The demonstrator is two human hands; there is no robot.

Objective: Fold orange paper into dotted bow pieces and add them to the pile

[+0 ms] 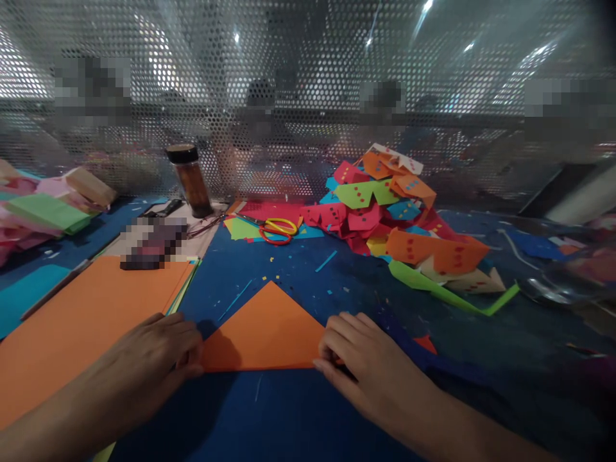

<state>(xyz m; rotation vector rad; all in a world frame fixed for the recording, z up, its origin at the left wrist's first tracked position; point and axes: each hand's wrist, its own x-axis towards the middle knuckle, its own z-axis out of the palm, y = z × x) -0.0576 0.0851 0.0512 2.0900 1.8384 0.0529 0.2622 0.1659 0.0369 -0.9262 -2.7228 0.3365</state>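
Observation:
An orange paper triangle [264, 333] lies folded on the blue tabletop [269, 417], its long edge toward me. My left hand [154, 359] presses on the triangle's left corner with its fingers curled down. At the right corner my right hand [366, 366] does the same, fingertips pinching the paper's edge. Both hands hold the paper flat against the table.
A stack of orange paper sheets [86, 314] lies at left. Red-and-yellow scissors [275, 230] and a brown jar [191, 179] stand behind. A pile of folded coloured paper pieces [399, 218] sits at right. A perforated metal screen [308, 83] closes the back, with people behind it.

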